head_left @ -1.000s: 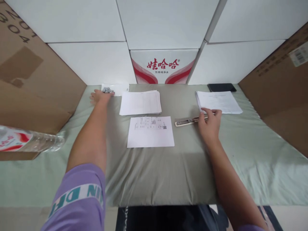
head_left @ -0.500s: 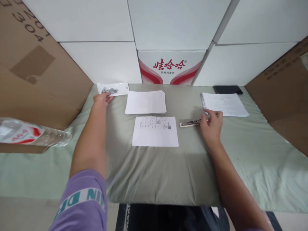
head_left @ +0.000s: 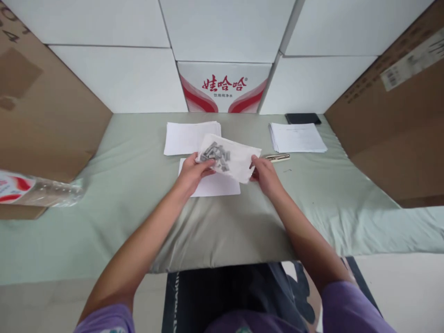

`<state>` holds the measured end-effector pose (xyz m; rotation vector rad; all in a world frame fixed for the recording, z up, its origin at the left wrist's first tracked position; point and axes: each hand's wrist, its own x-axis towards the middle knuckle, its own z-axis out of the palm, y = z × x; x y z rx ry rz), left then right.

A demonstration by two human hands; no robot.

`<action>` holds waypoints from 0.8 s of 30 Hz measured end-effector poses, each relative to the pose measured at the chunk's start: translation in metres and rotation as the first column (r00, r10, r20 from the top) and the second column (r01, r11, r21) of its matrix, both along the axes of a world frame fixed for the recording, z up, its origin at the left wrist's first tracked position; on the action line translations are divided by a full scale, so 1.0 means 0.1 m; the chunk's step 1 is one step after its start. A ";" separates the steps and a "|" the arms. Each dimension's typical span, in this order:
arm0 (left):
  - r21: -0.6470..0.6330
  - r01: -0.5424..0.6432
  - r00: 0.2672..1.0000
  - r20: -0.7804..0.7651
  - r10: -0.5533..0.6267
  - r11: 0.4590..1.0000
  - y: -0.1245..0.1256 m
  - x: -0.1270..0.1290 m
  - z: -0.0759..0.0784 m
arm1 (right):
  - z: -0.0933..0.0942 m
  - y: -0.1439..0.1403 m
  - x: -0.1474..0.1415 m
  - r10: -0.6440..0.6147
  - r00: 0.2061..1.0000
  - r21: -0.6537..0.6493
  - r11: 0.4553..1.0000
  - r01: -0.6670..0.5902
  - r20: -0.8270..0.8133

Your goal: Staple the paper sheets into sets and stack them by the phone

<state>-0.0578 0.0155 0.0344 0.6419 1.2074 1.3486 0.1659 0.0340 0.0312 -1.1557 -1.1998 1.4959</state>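
Both hands hold a small clear plastic bag with several grey metal pieces inside, lifted above a printed sheet on the green cloth. My left hand grips the bag's left end. At the bag's right end, my right hand pinches it. A metal stapler lies on the cloth just right of my right hand, untouched.
A paper stack lies behind the bag and another stack at the right, with a dark phone behind it. Cardboard boxes flank both sides. A water bottle lies at the left. White cartons form the back wall.
My left hand picked the bag up from the far left corner and carried it to the middle. My right hand left the stapler and took the bag's other end.
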 end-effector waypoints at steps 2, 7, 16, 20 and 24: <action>0.009 0.024 0.999 -0.031 -0.024 1.000 -0.06 0.19 -0.06 | 0.00 -0.04 0.11 -0.063 0.998 0.002 0.998 0.063 0.024; -0.052 0.117 0.945 -0.302 -0.128 0.992 -0.03 0.30 -0.15 | 0.00 -0.12 0.44 0.036 0.986 0.066 0.997 -0.048 0.165; 0.369 0.056 0.320 -0.887 0.334 0.928 -0.14 0.55 0.05 | -0.07 -0.10 0.52 0.069 0.995 0.093 0.993 -0.076 0.077; 0.454 0.321 0.430 -0.852 0.299 0.831 -0.33 0.80 0.06 | -0.06 -0.16 0.47 0.052 0.999 0.084 0.995 -0.052 0.007; 0.462 0.433 0.353 -0.877 0.326 0.774 -0.49 0.99 0.01 | 0.01 -0.26 0.41 0.083 0.994 0.122 0.988 -0.091 0.064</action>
